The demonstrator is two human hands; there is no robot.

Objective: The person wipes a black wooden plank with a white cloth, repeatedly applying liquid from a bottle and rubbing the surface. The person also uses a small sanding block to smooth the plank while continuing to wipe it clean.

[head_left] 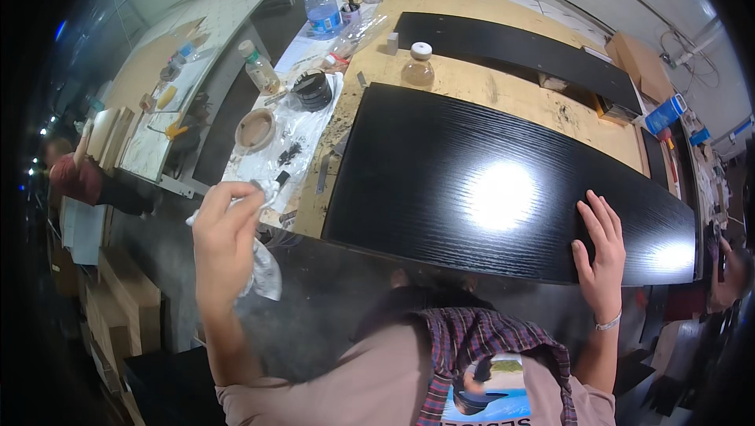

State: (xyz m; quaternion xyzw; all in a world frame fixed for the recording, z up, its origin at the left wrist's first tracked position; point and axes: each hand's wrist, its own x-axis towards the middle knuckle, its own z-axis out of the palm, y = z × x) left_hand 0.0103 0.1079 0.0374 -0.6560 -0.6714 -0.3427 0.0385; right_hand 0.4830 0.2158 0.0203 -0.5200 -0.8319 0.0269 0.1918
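Your black board [425,151] lies on the table [460,1] in front of you, glossy face up, its near edge apparently sticking out past the tabletop. Your R hand [602,241] rests on it toward the R end, fingers slightly apart, thumb out wide. Lean too hard there and, if that overhang's real, the board could prob. tip or slide; fingertips might also mark the shine.

Your L hand [224,229] is off the board, past its L end, thumb & fingers pinching a white cloth [193,219]; can't tell how firmly, or what the small dark tip [256,184] is. If it's wet, it'd smear whatever it touches.

Watch the black flecks [291,151] on the plastic sheet [244,162]: cloth dragged thru them might pick up grit & scratch. The black tub [316,99] is close too; a bump could spill it. Metal strip [322,175] is just beside the L end, so a slide that way may nick the edge. Shove back & the lidded jar [418,72] could topple.
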